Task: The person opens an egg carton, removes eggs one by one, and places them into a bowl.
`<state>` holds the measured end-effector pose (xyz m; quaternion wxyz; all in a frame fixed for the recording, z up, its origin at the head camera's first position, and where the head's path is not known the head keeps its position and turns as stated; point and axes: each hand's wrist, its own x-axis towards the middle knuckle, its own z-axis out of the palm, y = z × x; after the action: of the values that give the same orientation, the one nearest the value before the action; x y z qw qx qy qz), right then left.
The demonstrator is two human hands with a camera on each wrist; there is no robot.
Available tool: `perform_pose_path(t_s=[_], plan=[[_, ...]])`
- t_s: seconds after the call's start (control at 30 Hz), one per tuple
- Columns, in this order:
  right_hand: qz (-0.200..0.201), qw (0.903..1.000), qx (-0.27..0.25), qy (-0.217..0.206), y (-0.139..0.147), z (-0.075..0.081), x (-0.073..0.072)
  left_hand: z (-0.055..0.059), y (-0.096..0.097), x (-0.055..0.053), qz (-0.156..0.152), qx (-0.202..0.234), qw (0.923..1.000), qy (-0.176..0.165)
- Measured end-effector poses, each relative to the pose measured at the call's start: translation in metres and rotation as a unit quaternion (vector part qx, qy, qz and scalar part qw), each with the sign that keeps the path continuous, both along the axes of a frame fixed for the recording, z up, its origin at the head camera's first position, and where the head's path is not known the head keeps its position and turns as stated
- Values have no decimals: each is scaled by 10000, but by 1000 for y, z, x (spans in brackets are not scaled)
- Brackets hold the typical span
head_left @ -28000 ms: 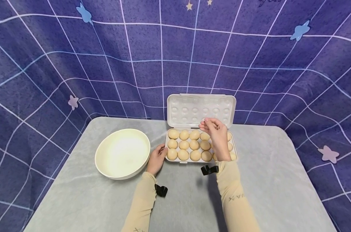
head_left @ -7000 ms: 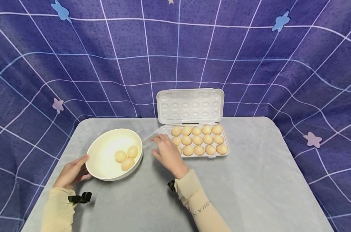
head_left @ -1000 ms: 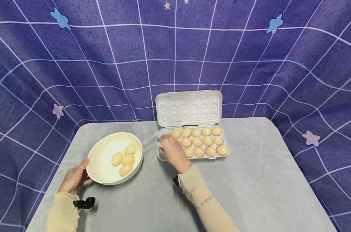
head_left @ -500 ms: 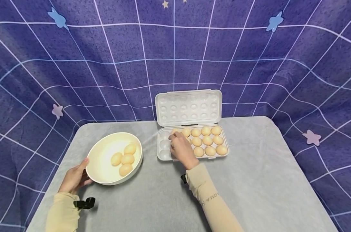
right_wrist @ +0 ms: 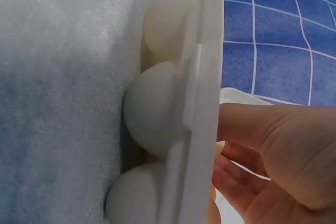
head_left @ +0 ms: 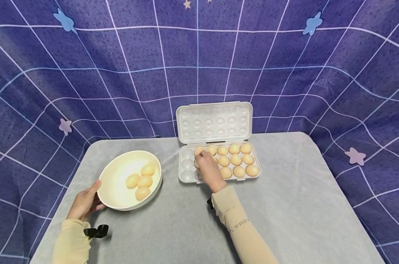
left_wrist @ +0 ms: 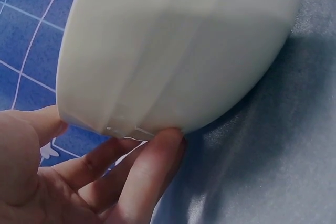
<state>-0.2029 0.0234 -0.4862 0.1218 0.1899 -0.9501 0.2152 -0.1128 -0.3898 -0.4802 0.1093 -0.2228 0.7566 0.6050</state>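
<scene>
At the left stands a cream bowl (head_left: 115,172) with several light-brown eggs (head_left: 144,181) in it. My left hand (head_left: 84,203) holds its left side, thumb at the rim and fingers underneath; the left wrist view shows the bowl's outer wall (left_wrist: 173,61) against the fingertips. My right hand (head_left: 208,168) reaches into the open egg carton (head_left: 187,164), its fingers curled around an egg (head_left: 196,164) in the second column from the left, mostly hidden by the hand. Clear cups without eggs form the leftmost column. In the right wrist view, my right hand (right_wrist: 283,166) is behind the carton's edge (right_wrist: 207,77).
Several more eggs (head_left: 235,160) fill the carton's right part. Its lid (head_left: 215,124) stands raised at the back, near a blue grid-patterned curtain (head_left: 199,55). A grey cloth (head_left: 173,227) covers the table.
Earlier the bowl held no eggs and my left hand was at the carton; now several eggs lie in the bowl and my left hand holds it. In the last second my right hand moved rightward.
</scene>
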Motion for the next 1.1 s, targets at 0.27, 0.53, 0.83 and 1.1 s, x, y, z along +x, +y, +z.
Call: perform_pose_path(t_s=[0.27, 0.53, 0.83, 1.1], plan=[[-11, 9998, 176, 48, -3, -4, 3, -3, -4, 4, -12, -10, 10000, -53], [-79, 9998, -160, 129, 2, -2, -1, -2, -3, 2, 0, -12, 10000, -2], [-12, 9974, -691, 184, 1, 9, 1, -3, -2, 3, 21, 24, 10000, 75], [116, 9950, -985, 133, -2, 18, 4, -3, -1, 1, 59, -20, 10000, 40]])
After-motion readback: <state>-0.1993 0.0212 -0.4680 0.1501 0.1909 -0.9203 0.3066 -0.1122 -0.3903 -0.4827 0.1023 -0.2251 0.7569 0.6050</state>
